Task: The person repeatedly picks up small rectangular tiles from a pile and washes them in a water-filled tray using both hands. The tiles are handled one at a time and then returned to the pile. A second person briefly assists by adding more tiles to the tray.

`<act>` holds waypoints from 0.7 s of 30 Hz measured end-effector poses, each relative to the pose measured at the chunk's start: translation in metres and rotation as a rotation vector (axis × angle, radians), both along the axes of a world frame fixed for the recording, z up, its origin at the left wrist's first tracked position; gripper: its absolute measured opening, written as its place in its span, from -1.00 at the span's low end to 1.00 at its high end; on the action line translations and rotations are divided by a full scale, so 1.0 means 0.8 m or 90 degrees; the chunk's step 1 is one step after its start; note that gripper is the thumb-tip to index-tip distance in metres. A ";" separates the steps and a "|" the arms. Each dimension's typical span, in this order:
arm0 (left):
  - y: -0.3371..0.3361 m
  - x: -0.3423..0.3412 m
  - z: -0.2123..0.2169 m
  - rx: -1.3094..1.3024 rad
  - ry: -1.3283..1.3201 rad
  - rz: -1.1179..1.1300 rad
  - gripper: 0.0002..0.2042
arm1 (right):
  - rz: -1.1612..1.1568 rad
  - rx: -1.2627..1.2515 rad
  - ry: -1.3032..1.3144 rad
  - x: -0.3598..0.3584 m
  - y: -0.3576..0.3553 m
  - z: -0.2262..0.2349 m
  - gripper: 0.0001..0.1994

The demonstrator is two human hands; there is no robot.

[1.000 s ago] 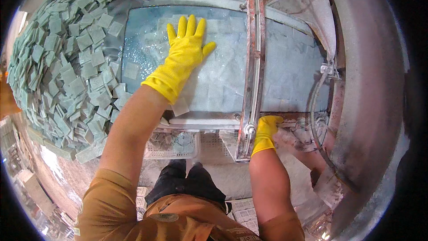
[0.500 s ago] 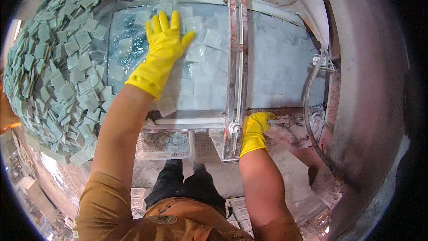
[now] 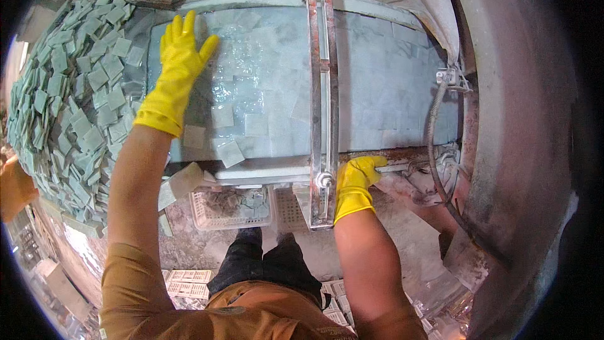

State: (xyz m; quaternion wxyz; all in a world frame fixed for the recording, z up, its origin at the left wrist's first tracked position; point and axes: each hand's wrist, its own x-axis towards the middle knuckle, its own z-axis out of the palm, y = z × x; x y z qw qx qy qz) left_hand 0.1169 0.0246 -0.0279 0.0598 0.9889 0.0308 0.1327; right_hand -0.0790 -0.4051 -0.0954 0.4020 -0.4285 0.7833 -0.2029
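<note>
Pale square glass tiles (image 3: 231,153) lie flat and wet on a bluish conveyor bed (image 3: 390,132), some loose and askew at its left part. My left hand (image 3: 182,47), in a yellow rubber glove, lies with its fingers stretched out over the far left end of the bed. Nothing shows in its grasp. By the bed's near side, right of the metal crossbar (image 3: 324,107), my gloved right hand (image 3: 357,179) is curled on the front edge (image 3: 402,156). Part of its fingers is hidden.
A big heap of greenish glass tiles (image 3: 75,94) rises at the left. Below the bed stands a white plastic basket (image 3: 200,211) with tile pieces. A ribbed hose (image 3: 433,132) hangs at the right, beside a grey wall-like casing (image 3: 516,119). Several crates (image 3: 189,283) stand low by my legs.
My left hand has moved left across the tiles toward the heap. The tiles it covered now show, spread over the left part of the bed. My right hand stays on the front edge.
</note>
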 end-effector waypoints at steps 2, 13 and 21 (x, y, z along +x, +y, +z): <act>0.041 0.015 -0.020 -0.029 0.038 -0.021 -0.10 | 0.041 -0.009 0.043 0.005 0.022 0.017 -0.24; -0.142 0.000 0.002 -0.027 0.052 -0.043 -0.17 | -0.071 0.083 -0.192 0.003 0.026 0.034 -0.19; -0.210 -0.023 -0.022 -0.122 -0.060 -0.254 -0.29 | -1.436 -0.171 -1.287 0.004 -0.001 0.041 -0.26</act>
